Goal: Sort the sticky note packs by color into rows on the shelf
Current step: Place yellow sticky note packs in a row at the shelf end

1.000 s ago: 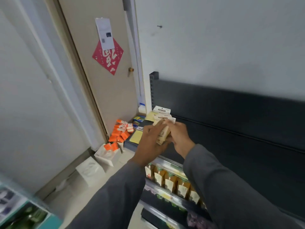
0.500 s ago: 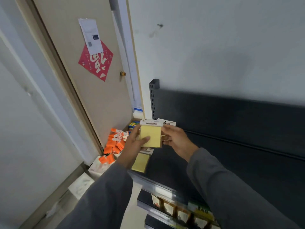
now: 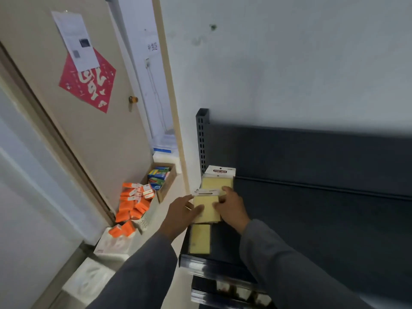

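Note:
Three yellow sticky note packs lie in a line along the left end of the dark shelf (image 3: 312, 219). The far pack (image 3: 217, 181) has a white header card and lies against the back panel. The middle pack (image 3: 207, 208) lies flat between my hands. My left hand (image 3: 181, 214) grips its left edge with the thumb on top. My right hand (image 3: 231, 208) presses fingers on its right side and header. The near pack (image 3: 199, 239) sits at the shelf's front edge, untouched.
The shelf upright (image 3: 201, 139) stands at the back left. On the floor to the left are a heap of orange boxes (image 3: 133, 204), a cardboard box of coloured packs (image 3: 160, 177) and white cartons (image 3: 113, 244). A door (image 3: 78, 108) stands behind. Lower shelves (image 3: 231, 291) hold goods.
The yellow pack I held up in the air has come down flat onto the shelf between the other two packs. Both hands followed it down, and the view shifted lower.

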Demonstrator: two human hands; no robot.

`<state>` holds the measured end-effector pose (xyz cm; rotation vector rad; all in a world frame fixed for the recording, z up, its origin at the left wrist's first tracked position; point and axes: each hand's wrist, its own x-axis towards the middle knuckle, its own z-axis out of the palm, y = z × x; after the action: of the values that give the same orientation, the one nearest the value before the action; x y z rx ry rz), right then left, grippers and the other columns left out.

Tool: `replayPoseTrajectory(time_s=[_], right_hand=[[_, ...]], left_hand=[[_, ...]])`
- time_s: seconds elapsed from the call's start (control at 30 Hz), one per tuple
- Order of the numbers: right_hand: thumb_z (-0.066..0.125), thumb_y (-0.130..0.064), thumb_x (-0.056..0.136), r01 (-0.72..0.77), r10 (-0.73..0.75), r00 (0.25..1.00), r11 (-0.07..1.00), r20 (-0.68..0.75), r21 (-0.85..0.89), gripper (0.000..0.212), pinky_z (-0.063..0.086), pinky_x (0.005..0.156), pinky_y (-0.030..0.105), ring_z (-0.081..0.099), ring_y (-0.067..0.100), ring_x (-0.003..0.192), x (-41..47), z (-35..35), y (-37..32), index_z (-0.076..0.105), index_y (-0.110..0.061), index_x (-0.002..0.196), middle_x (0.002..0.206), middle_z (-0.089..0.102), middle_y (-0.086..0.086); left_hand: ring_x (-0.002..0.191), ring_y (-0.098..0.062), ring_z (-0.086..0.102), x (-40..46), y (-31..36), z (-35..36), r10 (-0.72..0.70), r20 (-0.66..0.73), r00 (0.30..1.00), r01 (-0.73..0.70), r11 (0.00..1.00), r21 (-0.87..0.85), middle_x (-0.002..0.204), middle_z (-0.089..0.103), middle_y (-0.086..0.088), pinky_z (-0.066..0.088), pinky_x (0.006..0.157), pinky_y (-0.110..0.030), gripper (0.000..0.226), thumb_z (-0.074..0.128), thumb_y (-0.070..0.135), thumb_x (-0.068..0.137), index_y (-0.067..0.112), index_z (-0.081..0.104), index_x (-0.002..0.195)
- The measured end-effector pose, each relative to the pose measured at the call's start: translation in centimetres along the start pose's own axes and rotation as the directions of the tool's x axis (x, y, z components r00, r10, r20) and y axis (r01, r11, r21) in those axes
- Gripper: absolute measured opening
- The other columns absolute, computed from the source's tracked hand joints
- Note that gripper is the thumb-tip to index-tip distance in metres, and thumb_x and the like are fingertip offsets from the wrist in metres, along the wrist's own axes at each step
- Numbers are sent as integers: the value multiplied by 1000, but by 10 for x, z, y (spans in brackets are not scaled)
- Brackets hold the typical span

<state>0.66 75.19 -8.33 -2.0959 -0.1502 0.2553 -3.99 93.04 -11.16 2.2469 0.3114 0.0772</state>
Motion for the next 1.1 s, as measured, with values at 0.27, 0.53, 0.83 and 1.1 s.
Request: replayPoseTrajectory(time_s=[0.27,0.53,0.83,1.1], right_hand=[[71,-6,87,-18,27,970,999,-243,39,58,49,101,30,59,19,118,-24,39,5,50,-11,141,130,62,5],[72,-13,86,-57,40,946,998,-321,-41,52,45,104,35,51,27,124,-30,35,1,53,-10,135,129,57,9],[50,-41,96,-65,164,918,960,-360,272,70,25,121,48,24,23,149,-58,72,-5,21,-17,156,162,25,2],[35,-35,106,-61,172,929,945,-328,321,67,7,126,40,-2,13,154,-69,90,-16,-1,-17,159,168,-5,-2]], left_hand=[[107,-24,57,9,-11,-1,80,115,990,-99,981,165,116,56,-12,46,98,-35,59,55,49,99,19,46,148],[110,-29,53,8,-6,7,154,101,983,-167,976,141,105,53,-5,42,88,-35,49,53,55,94,26,54,134],[127,-1,48,-17,9,26,-40,-49,998,5,817,-577,139,52,17,36,110,-24,32,32,35,110,34,54,133],[136,-13,43,-18,16,44,54,-42,998,-66,921,-385,149,45,5,32,114,-26,41,32,40,110,28,36,149]])
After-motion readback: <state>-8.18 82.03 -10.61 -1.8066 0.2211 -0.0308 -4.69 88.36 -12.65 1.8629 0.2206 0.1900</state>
